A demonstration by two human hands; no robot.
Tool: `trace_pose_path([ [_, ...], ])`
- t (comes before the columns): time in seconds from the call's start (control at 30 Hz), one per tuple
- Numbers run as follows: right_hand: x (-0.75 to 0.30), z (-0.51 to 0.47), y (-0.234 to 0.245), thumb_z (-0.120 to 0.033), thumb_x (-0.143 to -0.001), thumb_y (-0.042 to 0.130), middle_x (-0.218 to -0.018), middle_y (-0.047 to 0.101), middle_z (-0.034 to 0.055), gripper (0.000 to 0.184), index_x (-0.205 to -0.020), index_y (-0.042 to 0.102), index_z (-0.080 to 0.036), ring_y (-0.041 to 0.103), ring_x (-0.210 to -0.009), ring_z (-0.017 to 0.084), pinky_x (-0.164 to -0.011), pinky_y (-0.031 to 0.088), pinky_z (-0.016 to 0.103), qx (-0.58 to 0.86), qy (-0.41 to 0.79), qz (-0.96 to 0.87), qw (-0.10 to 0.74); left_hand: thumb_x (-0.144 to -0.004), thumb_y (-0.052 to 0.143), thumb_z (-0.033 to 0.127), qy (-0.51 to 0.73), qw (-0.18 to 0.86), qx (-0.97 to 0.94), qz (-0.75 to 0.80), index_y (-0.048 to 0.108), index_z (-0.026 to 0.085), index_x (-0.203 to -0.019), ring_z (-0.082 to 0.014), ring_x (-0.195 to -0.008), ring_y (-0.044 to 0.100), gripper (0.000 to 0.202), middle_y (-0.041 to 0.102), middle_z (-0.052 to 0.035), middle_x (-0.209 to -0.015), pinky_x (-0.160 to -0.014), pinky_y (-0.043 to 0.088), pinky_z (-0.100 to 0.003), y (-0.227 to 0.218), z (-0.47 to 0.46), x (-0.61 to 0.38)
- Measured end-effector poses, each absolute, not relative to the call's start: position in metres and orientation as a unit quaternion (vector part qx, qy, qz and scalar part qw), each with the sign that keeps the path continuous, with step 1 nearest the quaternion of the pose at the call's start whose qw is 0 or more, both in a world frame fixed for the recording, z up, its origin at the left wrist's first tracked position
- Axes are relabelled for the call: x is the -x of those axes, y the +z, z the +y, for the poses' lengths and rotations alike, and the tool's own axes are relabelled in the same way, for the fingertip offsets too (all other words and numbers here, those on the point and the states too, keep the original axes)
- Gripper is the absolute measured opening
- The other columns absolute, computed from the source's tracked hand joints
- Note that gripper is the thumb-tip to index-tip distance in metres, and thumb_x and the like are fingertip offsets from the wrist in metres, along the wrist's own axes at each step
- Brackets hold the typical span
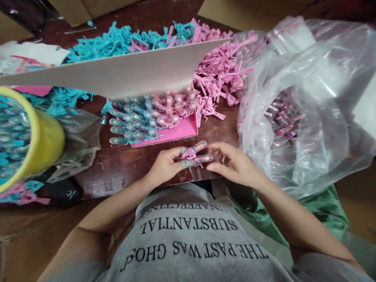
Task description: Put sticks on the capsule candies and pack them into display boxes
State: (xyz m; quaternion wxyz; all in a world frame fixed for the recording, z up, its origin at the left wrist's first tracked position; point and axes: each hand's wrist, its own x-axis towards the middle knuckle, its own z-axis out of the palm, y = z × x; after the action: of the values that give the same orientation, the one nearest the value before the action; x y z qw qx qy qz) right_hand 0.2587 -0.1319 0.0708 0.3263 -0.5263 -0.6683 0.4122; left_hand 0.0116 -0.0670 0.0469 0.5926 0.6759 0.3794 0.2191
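Note:
My left hand (167, 163), with grey tape round its thumb and a finger, holds two small clear-domed tubes (199, 146) with pink plastic pieces round them. The domed ends point right. Just right of them is my right hand (235, 164), its curved fingers and thumb apart, with nothing visible between them. Beyond my hands, an open pink box (179, 134) with a raised white lid (123, 70) contains similar tubes. Blue-trimmed ones (136, 121) lie at its left and pink-trimmed ones (170, 109) at its right.
Loose blue plastic pieces (102, 45) and pink pieces (220, 64) are heaped behind the box. At the left stands a yellow bucket (49, 135) of blue tubes, near a black object (64, 190). A clear plastic bag (320, 145) at the right contains pink tubes (283, 117).

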Motion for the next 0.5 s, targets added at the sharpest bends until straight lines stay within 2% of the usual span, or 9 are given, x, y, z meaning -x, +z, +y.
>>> trace_pose_path([
  [0.07, -0.257, -0.126, 0.076, -0.057, -0.096, 0.077, -0.115, 0.078, 0.0064, 0.055, -0.135, 0.064, -0.021, 0.073, -0.076, 0.013, -0.064, 0.059, 0.026, 0.51, 0.423, -0.668, 0.338, -0.095, 0.08, 0.044, 0.225, 0.6, -0.667, 0.38, 0.075, 0.019, -0.118, -0.023, -0.103, 0.081, 0.034, 0.085, -0.0069, -0.113, -0.094, 0.064, -0.034, 0.052, -0.07, -0.01],
  [0.13, -0.253, -0.119, 0.082, -0.053, -0.097, 0.076, -0.115, 0.08, 0.0055, 0.042, -0.125, 0.07, -0.021, 0.077, -0.088, 0.016, -0.075, 0.062, 0.028, 0.484, 0.423, -0.682, 0.347, -0.097, 0.078, 0.042, 0.221, 0.57, -0.698, 0.372, 0.069, 0.02, -0.125, -0.0227, -0.103, 0.081, 0.036, 0.083, -0.008, -0.116, -0.092, 0.065, -0.035, 0.061, -0.075, -0.006],
  [0.2, -0.25, -0.111, 0.087, -0.047, -0.099, 0.075, -0.112, 0.081, 0.0038, 0.03, -0.116, 0.075, -0.023, 0.079, -0.093, 0.017, -0.082, 0.064, 0.03, 0.476, 0.411, -0.689, 0.361, -0.099, 0.076, 0.039, 0.226, 0.464, -0.77, 0.374, 0.066, 0.021, -0.131, -0.0247, -0.111, 0.079, 0.037, 0.08, -0.0103, -0.124, -0.097, 0.065, -0.039, 0.072, -0.076, 0.003],
  [0.3, -0.251, -0.092, 0.094, -0.045, -0.099, 0.075, -0.118, 0.082, 0.0034, 0.024, -0.117, 0.078, -0.029, 0.079, -0.098, 0.021, -0.088, 0.064, 0.036, 0.51, 0.327, -0.709, 0.36, -0.1, 0.076, 0.036, 0.287, 0.216, -0.845, 0.396, 0.064, 0.023, -0.136, -0.0296, -0.134, 0.068, 0.041, 0.073, -0.0124, -0.142, -0.118, 0.054, -0.05, 0.086, -0.063, 0.027],
  [0.4, -0.246, -0.065, 0.098, -0.048, -0.103, 0.069, -0.118, 0.083, 0.0041, 0.024, -0.115, 0.08, -0.031, 0.078, -0.103, 0.026, -0.09, 0.061, 0.043, 0.535, 0.19, -0.774, 0.281, -0.102, 0.071, 0.032, 0.304, 0.08, -0.858, 0.406, 0.069, 0.025, -0.124, -0.0314, -0.144, 0.06, 0.024, 0.071, -0.0085, -0.146, -0.127, 0.043, -0.054, 0.089, -0.035, 0.047],
  [0.47, -0.237, -0.047, 0.102, -0.044, -0.106, 0.064, -0.114, 0.083, 0.0044, 0.023, -0.114, 0.079, -0.028, 0.077, -0.103, 0.026, -0.084, 0.058, 0.041, 0.528, 0.137, -0.814, 0.2, -0.102, 0.065, 0.023, 0.275, 0.061, -0.87, 0.404, 0.073, 0.026, -0.11, -0.0314, -0.147, 0.058, 0.011, 0.072, -0.0049, -0.147, -0.128, 0.039, -0.055, 0.085, -0.018, 0.054],
  [0.5, -0.231, -0.039, 0.105, -0.041, -0.107, 0.062, -0.113, 0.083, 0.0042, 0.023, -0.114, 0.079, -0.027, 0.077, -0.102, 0.026, -0.08, 0.056, 0.038, 0.52, 0.126, -0.83, 0.157, -0.101, 0.063, 0.019, 0.262, 0.061, -0.875, 0.402, 0.073, 0.026, -0.105, -0.0311, -0.147, 0.058, 0.013, 0.072, -0.0033, -0.146, -0.129, 0.038, -0.055, 0.082, -0.012, 0.056],
])
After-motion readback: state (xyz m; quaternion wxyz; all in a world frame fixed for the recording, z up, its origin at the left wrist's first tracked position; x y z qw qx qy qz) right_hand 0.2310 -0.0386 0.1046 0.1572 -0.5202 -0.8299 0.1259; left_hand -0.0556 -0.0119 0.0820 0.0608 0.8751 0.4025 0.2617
